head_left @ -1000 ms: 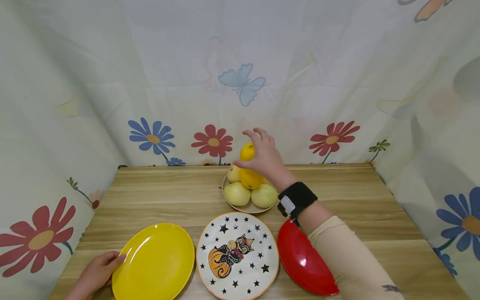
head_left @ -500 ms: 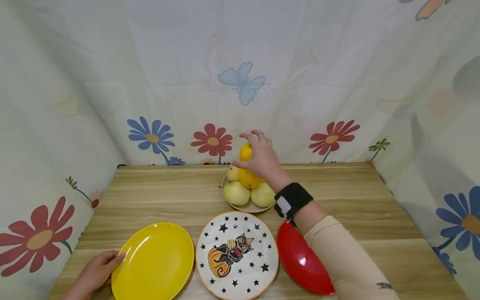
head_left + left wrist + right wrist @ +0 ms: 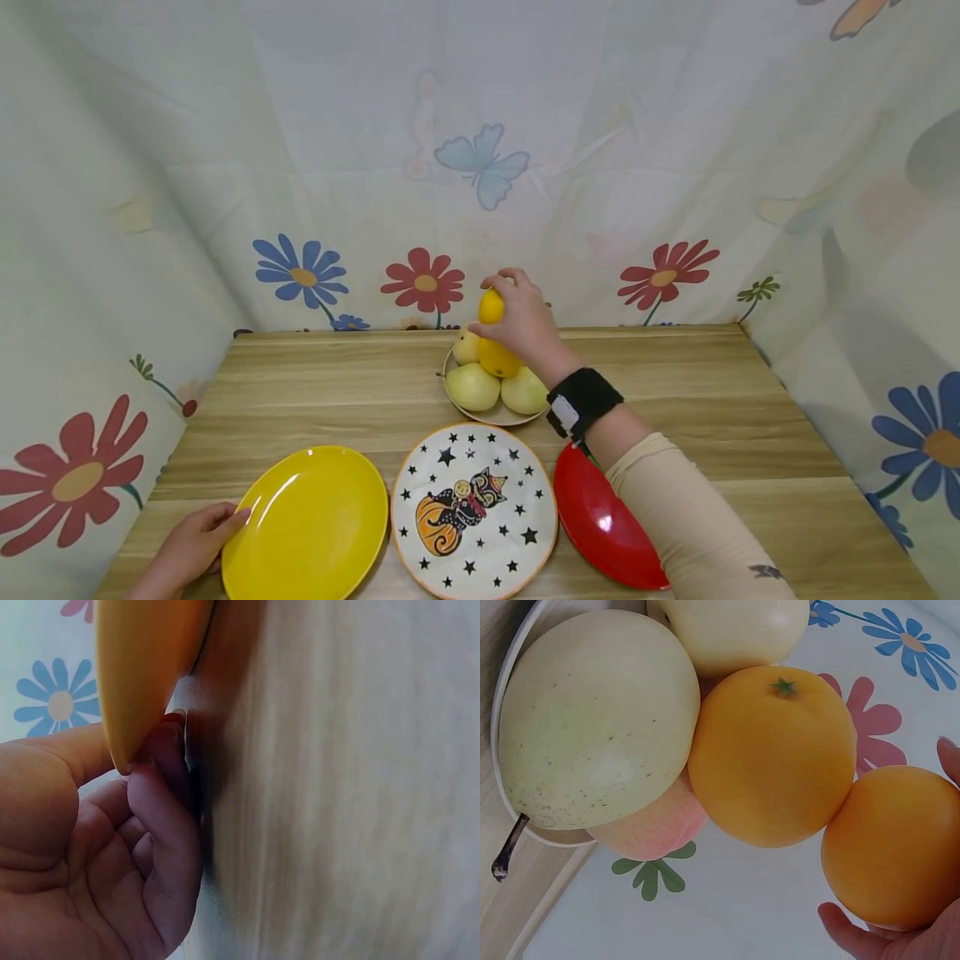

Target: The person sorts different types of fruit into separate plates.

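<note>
My left hand (image 3: 197,542) pinches the rim of a yellow plate (image 3: 307,525), thumb above and fingers below, seen edge-on in the left wrist view. At the back of the table my right hand (image 3: 525,321) curls its thumb and fingers round the upper orange (image 3: 492,307). That orange rests against a lower orange (image 3: 772,757) with a green stem mark. Both sit atop a fruit pile in a shallow bowl (image 3: 495,421). Large pale pears (image 3: 472,387) lie in the bowl, and a pinkish peach (image 3: 656,825) shows beneath them in the right wrist view.
A white plate with a cat, pumpkin and stars (image 3: 476,508) lies in the middle, next to the yellow one. To its right is a red dish (image 3: 603,525), partly hidden by the right forearm. A flowered curtain (image 3: 360,192) stands behind the wooden table (image 3: 322,383).
The right fingers have come down and drawn in round the upper orange, and the forearm has shifted slightly left. My left hand and the plates look unmoved.
</note>
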Demonstrator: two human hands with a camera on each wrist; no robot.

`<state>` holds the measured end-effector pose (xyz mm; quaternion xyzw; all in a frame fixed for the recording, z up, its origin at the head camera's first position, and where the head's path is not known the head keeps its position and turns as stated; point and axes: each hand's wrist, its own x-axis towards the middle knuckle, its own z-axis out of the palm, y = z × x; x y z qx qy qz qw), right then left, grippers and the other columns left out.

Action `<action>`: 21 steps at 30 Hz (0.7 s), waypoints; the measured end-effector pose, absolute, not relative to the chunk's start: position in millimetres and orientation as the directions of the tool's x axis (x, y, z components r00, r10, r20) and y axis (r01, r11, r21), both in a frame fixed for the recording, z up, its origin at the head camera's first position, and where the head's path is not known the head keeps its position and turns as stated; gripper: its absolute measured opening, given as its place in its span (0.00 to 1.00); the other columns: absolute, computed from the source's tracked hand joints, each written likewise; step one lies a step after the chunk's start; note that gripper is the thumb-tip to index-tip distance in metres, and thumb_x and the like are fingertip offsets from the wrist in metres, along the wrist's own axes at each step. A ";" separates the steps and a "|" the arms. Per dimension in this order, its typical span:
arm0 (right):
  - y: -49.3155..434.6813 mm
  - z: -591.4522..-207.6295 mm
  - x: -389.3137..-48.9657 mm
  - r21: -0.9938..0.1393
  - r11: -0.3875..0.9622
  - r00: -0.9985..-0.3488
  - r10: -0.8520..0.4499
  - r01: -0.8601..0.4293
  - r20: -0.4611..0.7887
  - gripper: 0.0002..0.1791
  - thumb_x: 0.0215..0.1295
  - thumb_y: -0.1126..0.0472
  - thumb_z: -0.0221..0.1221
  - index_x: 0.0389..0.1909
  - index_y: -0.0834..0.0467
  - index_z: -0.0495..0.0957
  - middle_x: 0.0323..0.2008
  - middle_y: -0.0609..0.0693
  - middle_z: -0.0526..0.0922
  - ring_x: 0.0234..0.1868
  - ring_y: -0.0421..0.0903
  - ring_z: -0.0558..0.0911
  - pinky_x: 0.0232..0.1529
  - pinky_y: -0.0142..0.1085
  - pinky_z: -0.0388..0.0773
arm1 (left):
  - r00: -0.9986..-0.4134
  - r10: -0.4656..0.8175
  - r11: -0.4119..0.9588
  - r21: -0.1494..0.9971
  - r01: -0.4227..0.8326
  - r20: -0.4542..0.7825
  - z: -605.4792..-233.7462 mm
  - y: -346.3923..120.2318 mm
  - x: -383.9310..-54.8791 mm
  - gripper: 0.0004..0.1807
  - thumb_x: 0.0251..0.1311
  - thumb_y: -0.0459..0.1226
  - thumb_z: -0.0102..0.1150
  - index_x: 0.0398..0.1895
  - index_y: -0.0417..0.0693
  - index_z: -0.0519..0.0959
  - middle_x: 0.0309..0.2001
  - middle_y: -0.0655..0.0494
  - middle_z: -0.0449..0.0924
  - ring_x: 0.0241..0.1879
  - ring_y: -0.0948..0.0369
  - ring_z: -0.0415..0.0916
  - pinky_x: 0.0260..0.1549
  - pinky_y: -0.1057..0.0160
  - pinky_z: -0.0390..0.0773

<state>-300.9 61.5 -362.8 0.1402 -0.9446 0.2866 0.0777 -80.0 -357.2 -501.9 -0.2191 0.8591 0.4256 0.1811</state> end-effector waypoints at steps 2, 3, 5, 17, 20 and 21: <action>61.7 -364.0 -301.7 -0.515 0.796 -0.945 -0.223 -0.317 0.237 0.32 0.51 0.48 0.70 0.57 0.50 0.72 0.63 0.52 0.64 0.58 0.56 0.68 0.54 0.46 0.75 | -0.841 -0.223 0.544 0.653 -0.527 -0.492 -501.8 -356.8 -79.8 0.38 0.61 0.61 0.50 0.50 0.32 0.73 0.30 0.55 0.75 0.28 0.60 0.70 0.26 0.65 0.75; 61.8 -364.5 -302.0 -0.512 0.796 -0.943 -0.226 -0.322 0.243 0.31 0.51 0.48 0.69 0.56 0.50 0.72 0.61 0.52 0.65 0.56 0.55 0.69 0.53 0.45 0.76 | -0.842 -0.226 0.543 0.654 -0.527 -0.491 -501.7 -356.5 -79.4 0.36 0.62 0.60 0.50 0.49 0.32 0.73 0.30 0.56 0.75 0.28 0.60 0.70 0.26 0.65 0.75; 61.9 -366.3 -302.9 -0.503 0.798 -0.939 -0.228 -0.333 0.259 0.30 0.52 0.48 0.69 0.55 0.50 0.73 0.58 0.52 0.68 0.54 0.53 0.71 0.51 0.43 0.77 | -0.847 -0.223 0.544 0.659 -0.519 -0.483 -501.4 -356.2 -79.0 0.35 0.63 0.59 0.49 0.49 0.32 0.73 0.29 0.56 0.75 0.27 0.60 0.70 0.25 0.65 0.75; 58.7 -371.2 -302.7 -0.475 0.817 -0.931 -0.191 -0.326 0.311 0.25 0.52 0.51 0.68 0.52 0.48 0.74 0.53 0.49 0.70 0.48 0.51 0.71 0.45 0.44 0.79 | -0.839 -0.216 0.541 0.654 -0.529 -0.500 -507.2 -360.8 -80.2 0.43 0.55 0.65 0.49 0.51 0.31 0.72 0.30 0.55 0.76 0.28 0.60 0.71 0.27 0.64 0.76; 58.5 -371.3 -302.6 -0.478 0.818 -0.932 -0.180 -0.320 0.316 0.24 0.52 0.51 0.67 0.51 0.48 0.75 0.53 0.49 0.70 0.48 0.51 0.71 0.44 0.44 0.79 | -0.843 -0.212 0.541 0.659 -0.522 -0.495 -506.2 -359.9 -79.9 0.41 0.58 0.63 0.50 0.51 0.31 0.72 0.31 0.55 0.76 0.28 0.60 0.71 0.27 0.65 0.76; 58.5 -371.7 -302.9 -0.478 0.818 -0.931 -0.179 -0.320 0.318 0.24 0.52 0.51 0.67 0.51 0.48 0.75 0.53 0.49 0.70 0.48 0.51 0.71 0.44 0.44 0.79 | -0.842 -0.211 0.541 0.658 -0.523 -0.496 -506.0 -359.5 -80.0 0.41 0.57 0.64 0.49 0.51 0.31 0.72 0.31 0.55 0.76 0.28 0.60 0.71 0.27 0.65 0.76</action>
